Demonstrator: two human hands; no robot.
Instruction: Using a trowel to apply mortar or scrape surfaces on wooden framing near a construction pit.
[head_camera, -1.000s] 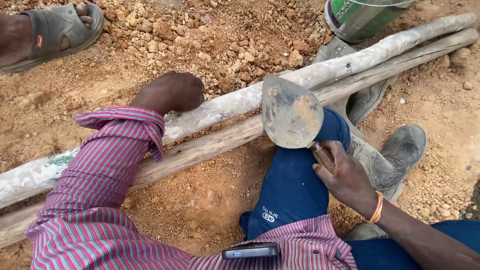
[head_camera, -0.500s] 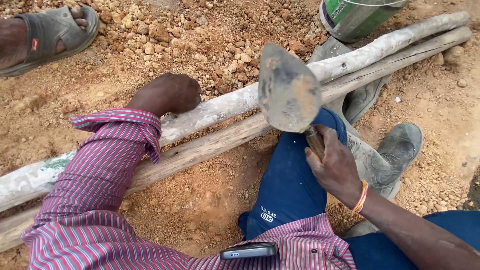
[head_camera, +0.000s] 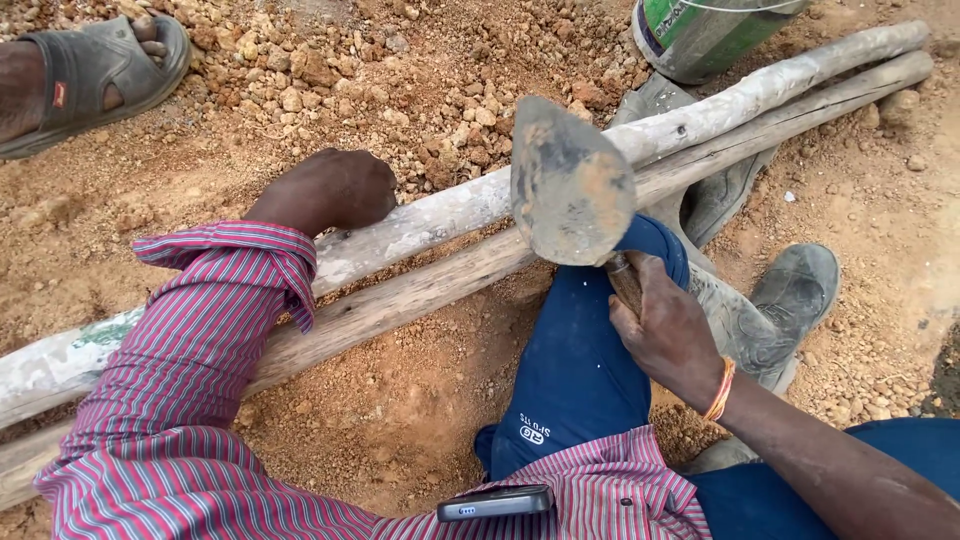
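Observation:
My right hand (head_camera: 668, 328) grips the short handle of a mason's trowel (head_camera: 570, 186). Its worn, mud-stained blade points up and away, raised over two long wooden poles. My left hand (head_camera: 330, 190) is closed in a fist and rests on the upper, pale mortar-coated pole (head_camera: 450, 210). The lower, browner pole (head_camera: 400, 295) lies right beside it. Both poles run diagonally from lower left to upper right across reddish gravelly soil. My left arm wears a red striped sleeve, and my blue-trousered knee sits under the trowel.
Another person's foot in a grey sandal (head_camera: 90, 75) stands at the top left. A green and white bucket (head_camera: 705, 35) sits at the top right. My grey boots (head_camera: 770, 315) rest right of the poles. A phone (head_camera: 495, 502) sticks out of my shirt pocket.
My right hand has lifted the trowel and swung its blade up and to the left, over the poles. My left fist has stayed on the pale pole.

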